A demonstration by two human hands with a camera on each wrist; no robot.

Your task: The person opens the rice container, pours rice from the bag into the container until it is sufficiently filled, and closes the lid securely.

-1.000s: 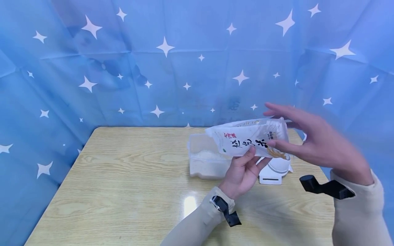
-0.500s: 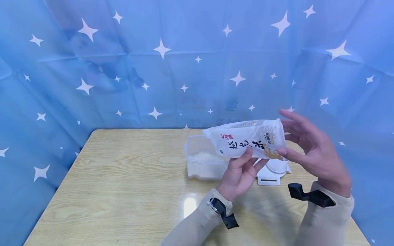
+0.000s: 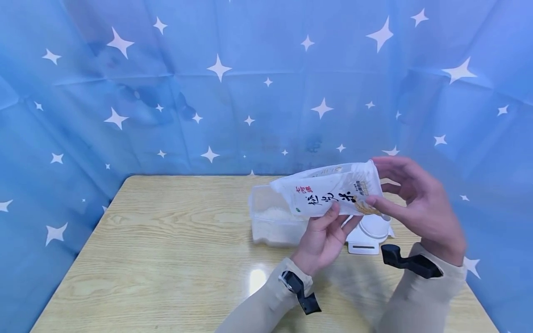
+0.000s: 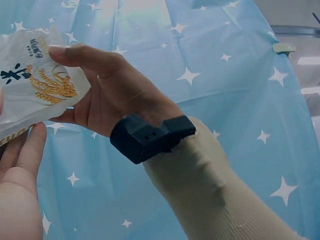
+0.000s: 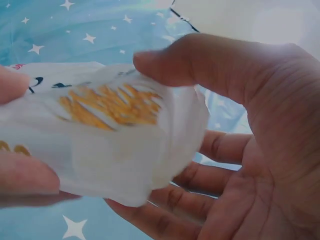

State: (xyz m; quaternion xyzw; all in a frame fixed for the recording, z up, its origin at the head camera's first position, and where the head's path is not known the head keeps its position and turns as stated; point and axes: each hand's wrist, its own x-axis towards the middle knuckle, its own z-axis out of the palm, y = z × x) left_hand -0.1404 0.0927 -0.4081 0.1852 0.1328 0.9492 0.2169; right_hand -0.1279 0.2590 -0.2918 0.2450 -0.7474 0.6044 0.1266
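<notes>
A white rice bag (image 3: 316, 196) with black lettering and a golden grain print is held aloft, lying almost level. Its left end overlaps the clear plastic container (image 3: 266, 232) in the head view. My left hand (image 3: 319, 238) grips the bag from below, thumb on the printed face and fingers underneath. At the bag's right end is my right hand (image 3: 424, 208); in the right wrist view its thumb (image 5: 165, 67) lies over the top, with the fingers curved round the underside. White rice (image 3: 275, 213) lies inside the container.
A white lid with a round cap (image 3: 374, 226) lies on the wooden table (image 3: 166, 259), right of the container and partly behind the bag. A blue star-printed curtain (image 3: 250, 92) stands behind and beside the table.
My right hand has come down and left from above the bag's right end and now holds that end. The left hand keeps its grip, with the bag shifted slightly left.
</notes>
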